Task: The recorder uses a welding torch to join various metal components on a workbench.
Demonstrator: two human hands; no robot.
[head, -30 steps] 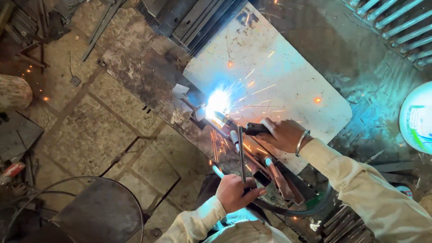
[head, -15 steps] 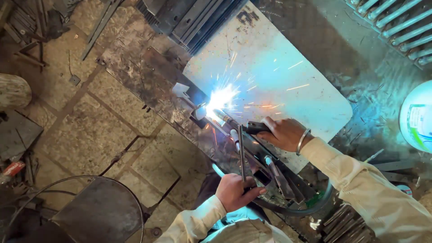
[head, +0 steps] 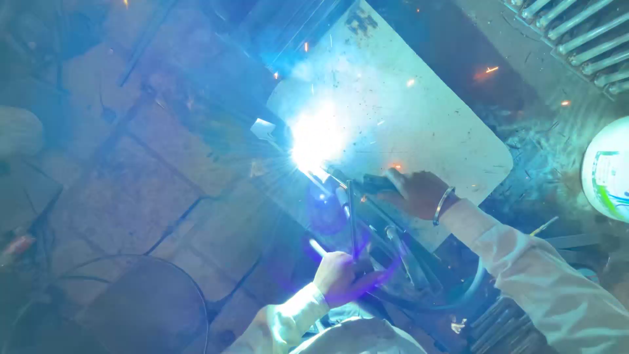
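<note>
the right hand (head: 419,192) has its fingers closed around a dark electrode holder (head: 373,184), whose tip meets a white arc glare (head: 316,141) at the near edge of a pale metal sheet (head: 419,111). the left hand (head: 337,275) grips a thin upright rod (head: 352,219), probably; glare blurs it. a white bucket (head: 609,170) sits far right.

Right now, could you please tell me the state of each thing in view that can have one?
Welding arc: lit, glaring, throwing sparks.
Right hand: closed on the electrode holder.
Left hand: gripping a thin metal rod, upright.
Pale sheet: lying flat.
White bucket: partly out of frame.
</note>
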